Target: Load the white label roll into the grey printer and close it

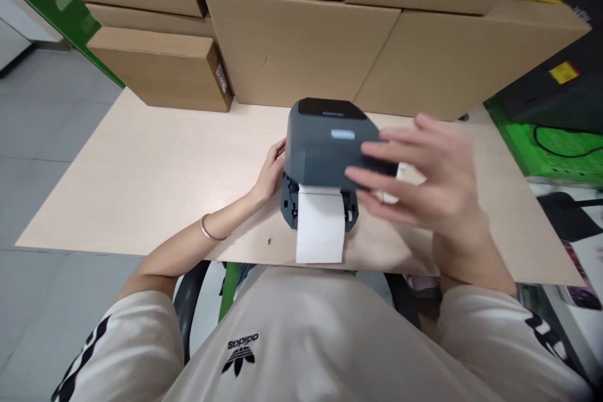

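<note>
A dark grey label printer (320,151) stands on the table in front of me, its lid raised at the front edge. White label paper (320,226) comes out below the lid and hangs toward the table's near edge. My left hand (272,169) rests against the printer's left side; its fingertips are partly hidden behind the casing. On the right, my right hand (424,176) is blurred, with its fingers spread in front of the lid's right side. Whether those fingertips touch the lid I cannot tell. Part of a white thing (393,191) shows behind this hand.
Stacked cardboard boxes (306,50) line the back of the pale wooden table (155,169). A smaller carton (160,72) stands at the back left. Right of the table are a green crate (541,151) and a black machine (560,88). A tiny dark scrap (270,241) lies left of the paper.
</note>
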`<state>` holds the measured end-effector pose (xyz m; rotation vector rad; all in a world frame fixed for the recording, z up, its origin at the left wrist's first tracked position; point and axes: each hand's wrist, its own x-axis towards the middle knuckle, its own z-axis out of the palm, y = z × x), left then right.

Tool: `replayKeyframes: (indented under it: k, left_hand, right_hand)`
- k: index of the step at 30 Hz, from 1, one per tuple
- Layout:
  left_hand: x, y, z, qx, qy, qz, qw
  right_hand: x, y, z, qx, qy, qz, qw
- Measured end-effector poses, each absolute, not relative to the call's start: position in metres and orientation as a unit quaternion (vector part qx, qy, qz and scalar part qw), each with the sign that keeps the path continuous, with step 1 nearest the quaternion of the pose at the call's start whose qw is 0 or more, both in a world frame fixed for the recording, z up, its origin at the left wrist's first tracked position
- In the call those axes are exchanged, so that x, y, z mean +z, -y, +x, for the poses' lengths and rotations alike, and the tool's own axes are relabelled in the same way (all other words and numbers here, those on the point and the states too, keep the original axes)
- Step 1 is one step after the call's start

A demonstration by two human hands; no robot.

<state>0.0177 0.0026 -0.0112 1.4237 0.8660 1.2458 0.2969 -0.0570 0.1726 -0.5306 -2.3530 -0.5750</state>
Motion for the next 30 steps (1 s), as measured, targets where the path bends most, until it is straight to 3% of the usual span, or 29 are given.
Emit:
replayKeyframes:
  k: [4,12,15,19,24,27,30]
  left_hand:
    - [-0.006,0.001,0.009,0.465,-0.388,0.632,0.483]
    - [-0.011,-0.002,0.004,0.456,-0.388,0.66,0.454]
    - [-0.008,-0.001,0.005,0.454,-0.396,0.66,0.449]
    - [-0.001,0.001,0.008,0.455,-0.412,0.651,0.446]
    - [0.005,0.003,0.012,0.453,-0.421,0.648,0.443]
    - [0.006,0.003,0.012,0.451,-0.43,0.646,0.44]
    - [0.006,0.003,0.01,0.443,-0.435,0.651,0.436]
  right_hand:
    - [0.206,0.015,0.295,-0.248,0.85,-0.258,0.386]
    - [0.257,-0.07,0.267,-0.13,0.814,-0.479,0.303]
    - [0.256,-0.085,0.259,-0.103,0.804,-0.513,0.283]
    - [0.223,-0.071,0.243,-0.189,0.794,-0.514,0.265]
    - [0.153,-0.037,0.224,-0.038,0.91,-0.405,0.074]
    - [0.125,-0.03,0.22,0.045,0.9,-0.432,-0.042]
    - [0.116,-0.032,0.22,0.079,0.879,-0.461,-0.087]
